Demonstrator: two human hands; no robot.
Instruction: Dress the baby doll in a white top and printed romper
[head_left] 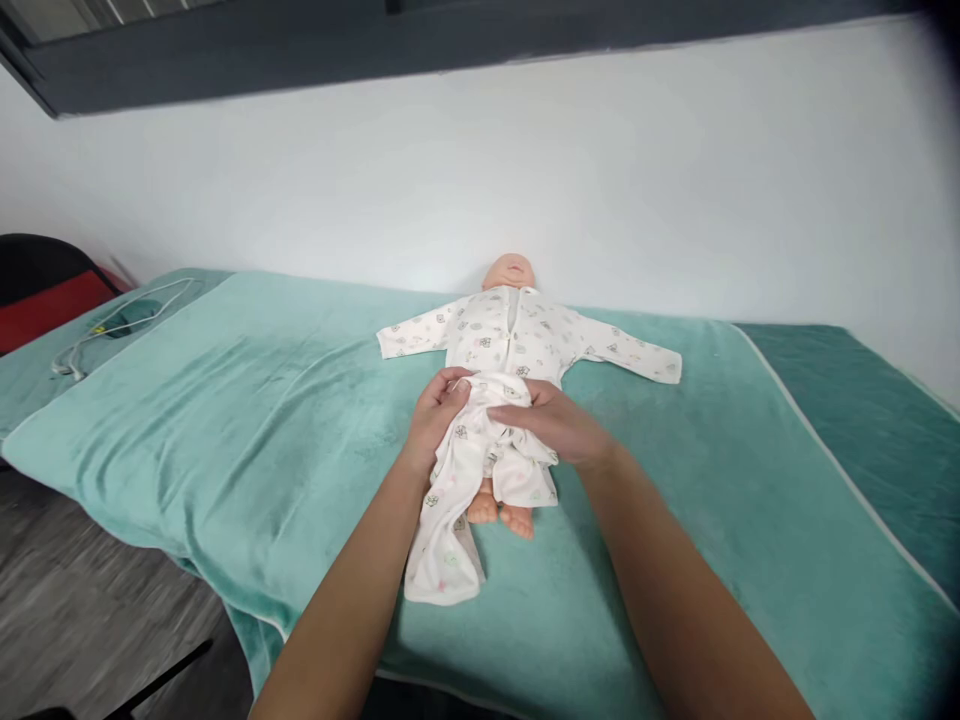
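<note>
Baby doll (509, 272): laid face up on the bed (225, 420), head toward the white wall (480, 170), bare feet (501, 512) toward the near edge. Arms spread wide to either side inside the sleeves.

Printed white sleepsuit (517, 335): worn on the doll's upper body, closed down the front of the chest, sleeves stretched out flat. Lower half bunched at the doll's waist; one empty trouser leg (442, 550) trailed loose over the blanket toward the near edge, beside the bare feet.

Left hand (437, 412): curled shut on a fold of the sleepsuit at the doll's waist, fingers tucked into the cloth.

Right hand (553, 420): laid palm down over the bunched sleepsuit at the doll's hip, fingers bent around the fabric's edge, touching the left hand's fingertips or nearly so; firmness of grip not possible to tell.

Teal blanket (675, 520): spread across the bed beneath the doll, pale piping along its edge, overhanging the near side.

White cable (112, 325): coiled at the far left corner of the bed, next to a small dark item, well apart from the doll.

Red and black object (45, 290): partly seen at the left edge, behind the bed.

Grey wood-look floor (82, 620): visible at lower left.
</note>
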